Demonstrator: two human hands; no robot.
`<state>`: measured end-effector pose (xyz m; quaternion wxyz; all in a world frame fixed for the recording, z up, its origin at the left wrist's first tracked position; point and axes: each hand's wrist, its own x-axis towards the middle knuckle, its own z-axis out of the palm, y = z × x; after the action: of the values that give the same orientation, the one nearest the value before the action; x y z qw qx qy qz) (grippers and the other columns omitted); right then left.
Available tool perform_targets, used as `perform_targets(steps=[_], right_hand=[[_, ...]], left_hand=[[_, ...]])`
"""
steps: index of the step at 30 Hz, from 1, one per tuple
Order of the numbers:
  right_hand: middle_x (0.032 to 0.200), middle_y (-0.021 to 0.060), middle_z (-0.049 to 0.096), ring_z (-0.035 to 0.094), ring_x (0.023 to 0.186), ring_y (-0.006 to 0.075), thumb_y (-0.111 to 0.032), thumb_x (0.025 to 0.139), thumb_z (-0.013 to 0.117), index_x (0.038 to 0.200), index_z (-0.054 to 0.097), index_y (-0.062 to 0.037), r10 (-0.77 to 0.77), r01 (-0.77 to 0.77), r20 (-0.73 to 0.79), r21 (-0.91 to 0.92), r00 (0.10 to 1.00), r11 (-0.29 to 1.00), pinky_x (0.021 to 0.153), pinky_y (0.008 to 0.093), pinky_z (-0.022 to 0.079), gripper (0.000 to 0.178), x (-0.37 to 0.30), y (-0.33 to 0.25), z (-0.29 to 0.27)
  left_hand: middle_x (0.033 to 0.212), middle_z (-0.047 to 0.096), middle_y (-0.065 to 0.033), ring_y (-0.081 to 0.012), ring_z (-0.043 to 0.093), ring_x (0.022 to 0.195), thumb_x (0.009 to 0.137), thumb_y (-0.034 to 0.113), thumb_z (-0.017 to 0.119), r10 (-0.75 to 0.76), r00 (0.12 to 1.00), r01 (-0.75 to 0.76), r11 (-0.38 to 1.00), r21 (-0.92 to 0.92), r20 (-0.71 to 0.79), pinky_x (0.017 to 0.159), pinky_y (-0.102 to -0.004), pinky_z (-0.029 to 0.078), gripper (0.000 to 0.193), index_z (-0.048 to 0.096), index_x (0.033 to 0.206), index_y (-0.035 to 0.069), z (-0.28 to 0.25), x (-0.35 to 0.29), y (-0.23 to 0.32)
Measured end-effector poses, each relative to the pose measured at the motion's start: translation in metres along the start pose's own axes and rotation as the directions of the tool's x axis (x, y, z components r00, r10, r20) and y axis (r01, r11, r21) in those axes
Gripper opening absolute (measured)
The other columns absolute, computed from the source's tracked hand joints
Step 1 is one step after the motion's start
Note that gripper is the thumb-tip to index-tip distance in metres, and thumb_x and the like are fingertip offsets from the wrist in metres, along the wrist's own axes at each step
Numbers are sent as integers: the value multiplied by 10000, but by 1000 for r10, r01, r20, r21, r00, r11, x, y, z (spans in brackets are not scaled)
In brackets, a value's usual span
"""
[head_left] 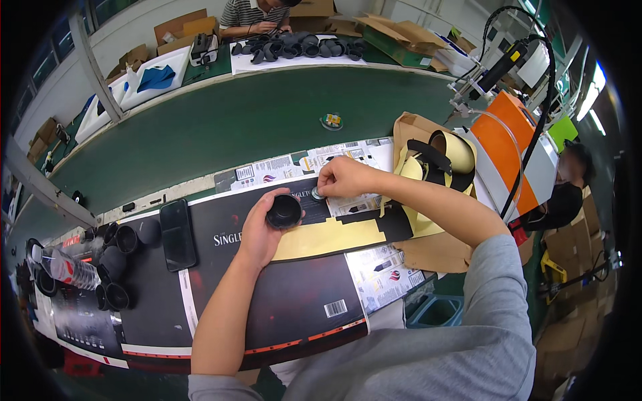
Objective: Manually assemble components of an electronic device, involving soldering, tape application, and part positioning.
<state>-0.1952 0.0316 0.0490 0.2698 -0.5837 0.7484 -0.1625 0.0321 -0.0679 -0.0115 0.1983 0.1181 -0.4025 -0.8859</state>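
Observation:
My left hand (258, 230) is wrapped round a small black cup (284, 212), its round mouth turned up toward me. To the right of it, my right hand (344, 179) has its fingers pinched together at a small round silvery piece (316, 194); whether the piece is held clear of the table sheet or rests on it I cannot tell. Under both hands lies a dark printed cardboard sheet (287, 294). A pale yellow backing strip (321, 242) with a stepped edge lies just below the hands.
Several black cups (127, 238) cluster at the left beside a clear plastic bottle (70, 269). A black phone (177, 235) lies nearby. Yellow and black sheet rolls (458, 150) sit right, beside an orange machine (505, 150). Across the green belt (267, 120), another person (257, 17) works behind black parts.

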Motion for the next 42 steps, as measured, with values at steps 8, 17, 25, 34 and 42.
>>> perform_targets(steps=[8, 17, 25, 34, 42], right_hand=[[707, 103, 672, 647, 670, 219, -223, 770, 743, 920, 676, -25, 1, -10, -84, -111, 996, 994, 639, 327, 500, 257, 2, -5, -8], [819, 187, 674, 671, 806, 352, -311, 851, 647, 890, 693, -21, -66, 19, -63, -563, 996, 827, 732, 453, 535, 296, -11, -39, 19], [989, 146, 625, 650, 901, 322, -175, 833, 632, 980, 687, -37, -260, 159, -148, -486, 954, 860, 742, 427, 535, 209, -35, -36, 24], [934, 117, 623, 629, 851, 296, -212, 838, 678, 1039, 679, -43, -193, 91, -328, -303, 925, 949, 743, 391, 509, 263, -35, -13, 36], [899, 120, 593, 616, 804, 268, -128, 822, 680, 1036, 674, -9, -286, 292, -341, -35, 896, 956, 710, 351, 506, 245, -54, -32, 65]], left_hand=[[1175, 598, -179, -304, 624, 1017, 1022, 322, 346, -33, 999, 33, 999, -8, -17, 888, -399, 520, 420, 491, 1281, 26, 2, 1, 3], [1151, 609, -174, -298, 627, 997, 1032, 349, 340, -65, 998, 65, 998, -20, -25, 872, -395, 515, 427, 514, 1259, 31, 5, -1, 6], [1135, 616, -174, -297, 628, 982, 1032, 372, 336, -74, 996, 72, 997, -36, -48, 848, -394, 523, 442, 537, 1238, 36, 4, 0, 5], [1188, 604, -183, -292, 614, 1020, 1021, 332, 290, -60, 998, 59, 997, -49, -32, 859, -404, 523, 456, 531, 1249, 20, 5, -1, 7], [1274, 565, -184, -246, 554, 1143, 916, 300, 432, -31, 986, 8, 990, 139, 164, 993, -384, 449, 496, 537, 1268, -33, 10, -5, 3]])
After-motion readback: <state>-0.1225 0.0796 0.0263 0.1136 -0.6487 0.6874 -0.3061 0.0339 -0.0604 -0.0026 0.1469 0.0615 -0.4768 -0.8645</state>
